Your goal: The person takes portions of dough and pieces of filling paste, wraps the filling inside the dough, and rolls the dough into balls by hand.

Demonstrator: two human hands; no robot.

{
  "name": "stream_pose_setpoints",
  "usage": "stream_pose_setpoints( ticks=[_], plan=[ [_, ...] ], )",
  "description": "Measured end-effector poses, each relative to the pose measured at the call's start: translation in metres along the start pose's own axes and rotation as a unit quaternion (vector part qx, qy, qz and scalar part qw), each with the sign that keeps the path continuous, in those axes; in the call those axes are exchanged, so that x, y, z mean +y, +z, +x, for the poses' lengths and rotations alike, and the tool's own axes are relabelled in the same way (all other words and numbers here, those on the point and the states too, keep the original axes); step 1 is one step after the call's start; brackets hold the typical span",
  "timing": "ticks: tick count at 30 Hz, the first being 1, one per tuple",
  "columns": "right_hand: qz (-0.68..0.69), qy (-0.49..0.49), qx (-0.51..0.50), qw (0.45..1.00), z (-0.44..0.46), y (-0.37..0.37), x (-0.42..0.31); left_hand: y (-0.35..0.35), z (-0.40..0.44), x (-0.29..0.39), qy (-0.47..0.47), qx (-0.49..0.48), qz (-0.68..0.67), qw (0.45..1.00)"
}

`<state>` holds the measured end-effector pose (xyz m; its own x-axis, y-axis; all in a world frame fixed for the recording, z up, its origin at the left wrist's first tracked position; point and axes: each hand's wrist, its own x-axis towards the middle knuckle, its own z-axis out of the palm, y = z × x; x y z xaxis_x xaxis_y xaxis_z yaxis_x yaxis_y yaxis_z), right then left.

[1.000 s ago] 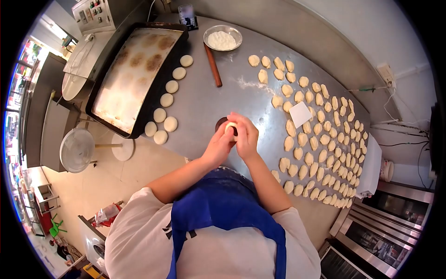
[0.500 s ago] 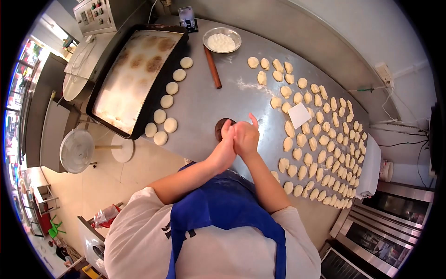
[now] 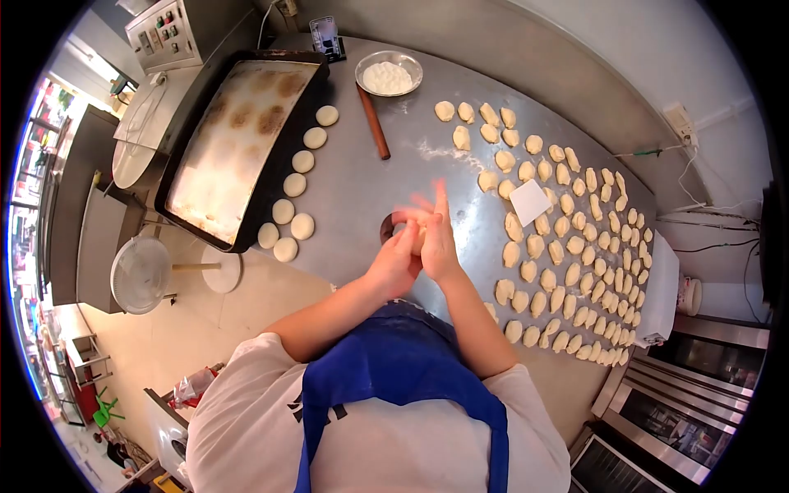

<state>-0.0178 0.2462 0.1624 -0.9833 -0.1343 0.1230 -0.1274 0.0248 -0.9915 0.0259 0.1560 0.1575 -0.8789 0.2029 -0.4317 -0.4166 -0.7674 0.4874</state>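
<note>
My left hand and my right hand are pressed together above the near edge of the steel table. The right fingers point away from me and are smeared by motion; the left fingers curl in against the right palm. Something pale and rounded seems to lie between the palms, mostly hidden. Just behind the hands, a dark brown round thing rests on the table, partly covered. To the right lie many pieces of filled, pinched dough in rows. A white flat scraper lies across some of them.
Along the black-rimmed griddle pan at left sit several flat round dough cakes. A brown rolling pin lies near a metal bowl of flour. A phone on a stand is at the back.
Both hands remain together, but the right hand has turned and its fingers now stretch forward. The clasp has loosened a little. Things on the table stay in place.
</note>
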Motion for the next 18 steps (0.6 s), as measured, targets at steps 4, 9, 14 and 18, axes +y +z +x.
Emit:
stream_pose_setpoints(
  ticks=[4,9,14,18],
  plan=[
    [-0.104,-0.084,-0.115,0.984,0.004,-0.013,-0.002,-0.019,0.002,0.010,0.005,-0.019,-0.030,0.999],
    [-0.169,-0.091,-0.123,0.974,-0.005,-0.014,0.008,-0.007,-0.002,0.024,-0.062,-0.026,-0.093,0.993],
    [-0.199,-0.090,-0.075,0.973,-0.012,0.008,-0.002,-0.006,-0.002,0.023,-0.032,0.081,0.036,0.996],
    [-0.244,-0.096,-0.123,0.957,-0.007,0.008,-0.012,-0.003,-0.009,0.020,-0.015,0.093,0.059,0.994]
  ],
)
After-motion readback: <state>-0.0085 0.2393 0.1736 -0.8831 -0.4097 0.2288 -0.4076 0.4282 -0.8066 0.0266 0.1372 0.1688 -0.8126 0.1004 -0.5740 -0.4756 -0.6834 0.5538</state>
